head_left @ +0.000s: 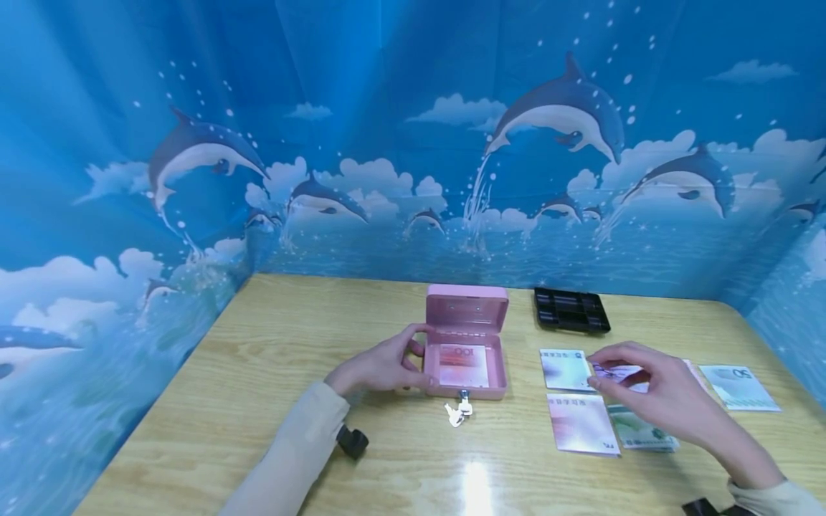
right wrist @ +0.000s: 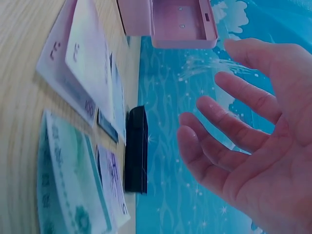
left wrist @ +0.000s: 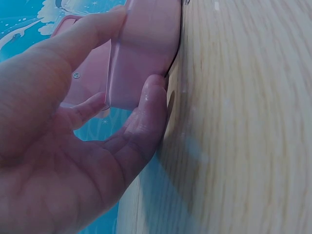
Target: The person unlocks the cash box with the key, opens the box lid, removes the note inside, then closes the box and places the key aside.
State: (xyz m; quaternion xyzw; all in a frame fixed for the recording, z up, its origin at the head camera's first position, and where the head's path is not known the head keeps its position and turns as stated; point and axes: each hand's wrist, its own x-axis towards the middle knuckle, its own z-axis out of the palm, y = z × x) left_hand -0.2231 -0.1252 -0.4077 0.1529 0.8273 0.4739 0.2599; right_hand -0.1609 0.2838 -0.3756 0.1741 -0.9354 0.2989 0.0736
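Observation:
A pink cash box (head_left: 500, 365) stands with its lid raised and a red 100 banknote (head_left: 463, 364) inside. My left hand (head_left: 381, 362) holds the box at its left side, fingers and thumb spread along the wall. In the left wrist view, fingertips (left wrist: 153, 90) touch the pink wall low by the table. Keys (head_left: 459, 411) hang at the front lock. My right hand (head_left: 665, 390) hovers over folded banknotes, fingers loosely bent, nothing between them in the right wrist view. Beneath and around it lie a bluish note (head_left: 563, 370), a pinkish note (head_left: 583, 424), a green note (head_left: 639, 430) and a purple note (right wrist: 113, 180).
A black compartment tray (head_left: 571, 310) lies at the back, right of the box. Another pale note marked 50 (head_left: 738, 388) is at the far right. A blue dolphin-print curtain (head_left: 387, 143) borders the wooden table (head_left: 258, 344).

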